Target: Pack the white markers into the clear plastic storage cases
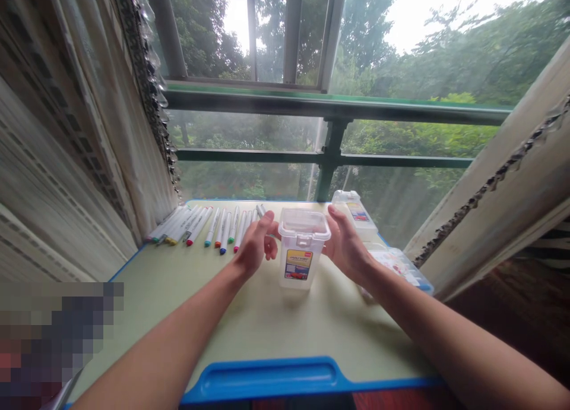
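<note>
A clear plastic storage box [297, 243] with a latched lid and a yellow and blue label stands upright at the middle of the table. My left hand [258, 240] is at its left side, thumb raised and fingers loosely bent, the index fingertip close to the box's upper edge. On the other side, my right hand [345, 243] has its thumb up and apart, with its fingertips partly hidden behind the box. Whether either hand touches the box is hard to make out. Several white markers [196, 224] with coloured ends lie in a row beyond my left hand.
Behind my right hand stands a similar clear box [356, 211]. A flat clear case [401, 267] with blue contents lies at the right edge, partly behind my forearm. The pale green table [276, 333] has a blue rim and sits against a window with a green rail [267, 103].
</note>
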`<state>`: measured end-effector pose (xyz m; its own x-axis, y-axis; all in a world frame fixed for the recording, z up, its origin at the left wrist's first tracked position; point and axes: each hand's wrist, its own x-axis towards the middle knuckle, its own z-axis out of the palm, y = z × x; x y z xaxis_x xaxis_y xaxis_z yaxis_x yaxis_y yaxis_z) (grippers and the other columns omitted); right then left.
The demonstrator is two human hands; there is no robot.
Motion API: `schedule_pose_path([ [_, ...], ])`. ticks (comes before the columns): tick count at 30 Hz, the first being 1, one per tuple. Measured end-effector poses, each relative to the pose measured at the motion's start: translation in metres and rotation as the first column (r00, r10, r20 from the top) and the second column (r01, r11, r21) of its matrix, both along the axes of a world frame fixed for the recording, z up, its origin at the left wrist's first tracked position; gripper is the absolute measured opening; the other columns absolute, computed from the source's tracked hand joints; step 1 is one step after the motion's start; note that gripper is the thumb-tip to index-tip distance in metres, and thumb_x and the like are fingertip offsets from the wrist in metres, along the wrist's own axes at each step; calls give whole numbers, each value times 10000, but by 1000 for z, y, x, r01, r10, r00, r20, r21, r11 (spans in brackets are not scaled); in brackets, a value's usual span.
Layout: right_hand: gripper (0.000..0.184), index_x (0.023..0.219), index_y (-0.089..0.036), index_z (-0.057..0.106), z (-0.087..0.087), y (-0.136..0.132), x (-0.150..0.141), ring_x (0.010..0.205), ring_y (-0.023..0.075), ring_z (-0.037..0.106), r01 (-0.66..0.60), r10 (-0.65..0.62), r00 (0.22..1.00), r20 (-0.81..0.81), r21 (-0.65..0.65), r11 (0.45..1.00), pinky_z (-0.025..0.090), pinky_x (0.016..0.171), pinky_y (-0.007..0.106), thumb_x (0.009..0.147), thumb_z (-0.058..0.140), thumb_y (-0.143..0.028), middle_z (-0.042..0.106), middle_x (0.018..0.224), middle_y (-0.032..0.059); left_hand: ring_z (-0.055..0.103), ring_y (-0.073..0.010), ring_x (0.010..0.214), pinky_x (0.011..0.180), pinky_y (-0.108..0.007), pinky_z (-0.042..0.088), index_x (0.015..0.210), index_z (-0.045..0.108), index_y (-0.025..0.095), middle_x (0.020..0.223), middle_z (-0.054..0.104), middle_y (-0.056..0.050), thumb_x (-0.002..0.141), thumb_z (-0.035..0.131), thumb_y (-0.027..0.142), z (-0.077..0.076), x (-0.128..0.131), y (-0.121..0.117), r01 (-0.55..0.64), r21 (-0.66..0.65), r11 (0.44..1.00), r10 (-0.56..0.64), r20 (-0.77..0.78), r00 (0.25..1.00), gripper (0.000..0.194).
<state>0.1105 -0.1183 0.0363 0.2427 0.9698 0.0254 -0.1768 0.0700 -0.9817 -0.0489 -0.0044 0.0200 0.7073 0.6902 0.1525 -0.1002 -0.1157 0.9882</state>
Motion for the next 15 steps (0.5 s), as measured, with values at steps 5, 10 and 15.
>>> schedule_pose_path([
  [5, 710, 1340, -183, 553, -3, 1, 1, 965, 306, 721, -42, 43, 999, 33, -22, 999, 537, 827, 425, 902, 330, -696, 772, 1025, 121, 457, -91, 415, 402, -239, 322, 736, 620, 133, 658, 628, -53, 813, 386, 734, 0, -1, 1, -7, 5, 1000, 7, -1, 1000, 649],
  [10, 628, 1294, -173, 559, -3, 1, 1, 900, 278, 719, -37, 37, 999, 1, -30, 999, 555, 752, 372, 896, 421, -638, 745, 1095, 137, 473, -103, 428, 403, -228, 314, 734, 613, 138, 589, 588, -33, 818, 387, 743, -1, 0, 2, 17, 22, 1000, -18, 21, 1000, 652],
  [15, 529, 1308, -245, 479, 2, -2, -1, 751, 217, 693, -24, 23, 999, -31, -32, 999, 539, 552, 300, 864, 538, -526, 700, 1186, 107, 439, -102, 385, 405, -220, 322, 778, 619, 139, 478, 527, 0, 789, 391, 793, 0, -1, 1, 59, -13, 998, -58, 16, 998, 693],
])
